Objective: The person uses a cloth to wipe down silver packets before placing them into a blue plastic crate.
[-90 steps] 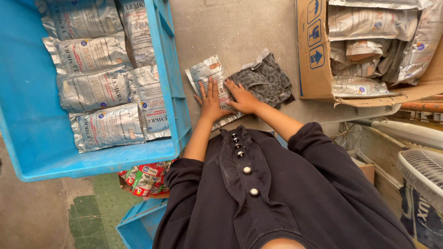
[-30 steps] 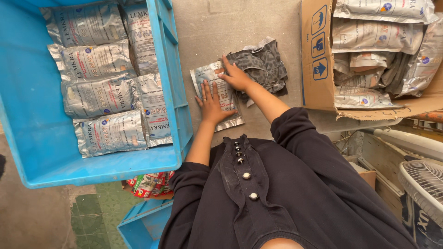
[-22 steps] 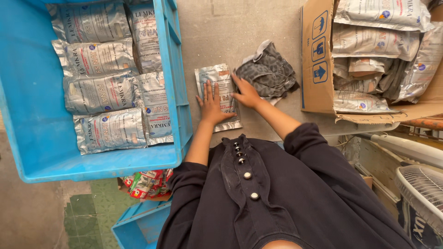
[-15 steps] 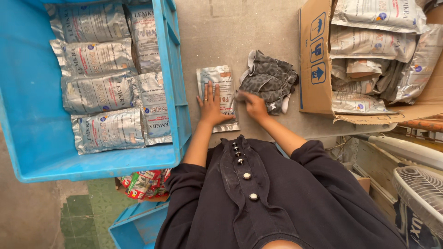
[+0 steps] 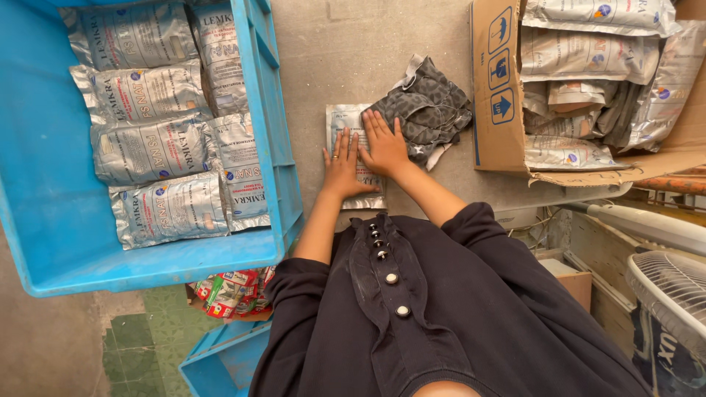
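Note:
A silver foil pouch [image 5: 340, 122] lies flat on the grey concrete floor in front of me. My left hand [image 5: 343, 163] presses on it with fingers spread. My right hand [image 5: 384, 143] lies flat beside it, partly on the pouch and touching the edge of a crumpled grey patterned cloth [image 5: 430, 106] just to the right. Neither hand grips anything.
A blue plastic crate [image 5: 283, 176] at left holds several silver foil pouches [image 5: 151, 151]. An open cardboard box [image 5: 496, 88] at right holds more pouches [image 5: 588, 51]. Colourful wrappers [image 5: 232, 290] and a second blue crate [image 5: 220, 360] sit near me; a white fan guard [image 5: 673, 294] stands at lower right.
The pouch has been set straight on the floor. My right hand went across to the cloth and came back to lie beside my left hand on the pouch.

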